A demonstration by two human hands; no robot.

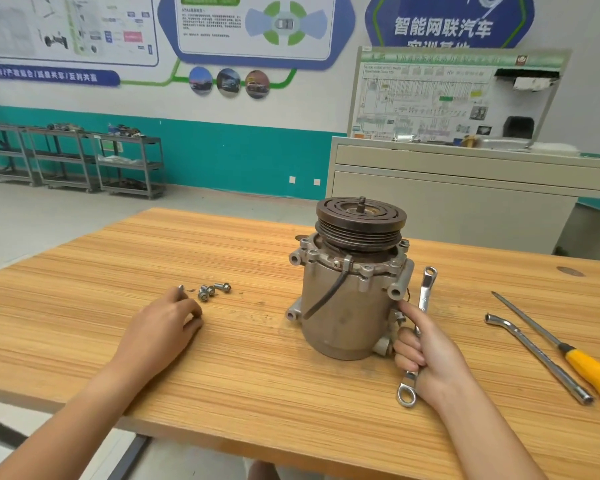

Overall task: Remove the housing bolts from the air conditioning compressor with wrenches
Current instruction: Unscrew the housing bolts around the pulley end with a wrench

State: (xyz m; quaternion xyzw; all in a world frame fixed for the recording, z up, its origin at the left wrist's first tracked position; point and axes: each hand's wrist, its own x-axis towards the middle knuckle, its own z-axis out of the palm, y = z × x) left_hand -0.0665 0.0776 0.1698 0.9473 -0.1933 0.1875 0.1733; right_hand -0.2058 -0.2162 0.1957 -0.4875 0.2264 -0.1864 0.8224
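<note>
Left grip (pixel 163 323): pinching a bolt (pixel 181 288) just beside loose bolts (pixel 212 292), mid worktop (pixel 118 271).
Right grip (pixel 426 355): wrapped round ring wrench (pixel 427 289), forefinger touching upright compressor (pixel 347 299).

right hand (pixel 426 356) grips wrench (pixel 429 281), left hand (pixel 160 323) pinches bolt (pixel 181 288)

A white wall (pixel 326 98) with posters (pixel 253 26) and a teal band (pixel 239 157) backs grey metal carts (pixel 129 164), a pale floor (pixel 66 216) and a beige cabinet (pixel 447 202).

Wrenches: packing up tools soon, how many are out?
2. One ring wrench gripped in the right hand beside the compressor; one bent socket wrench lying on the table farther right.
</note>
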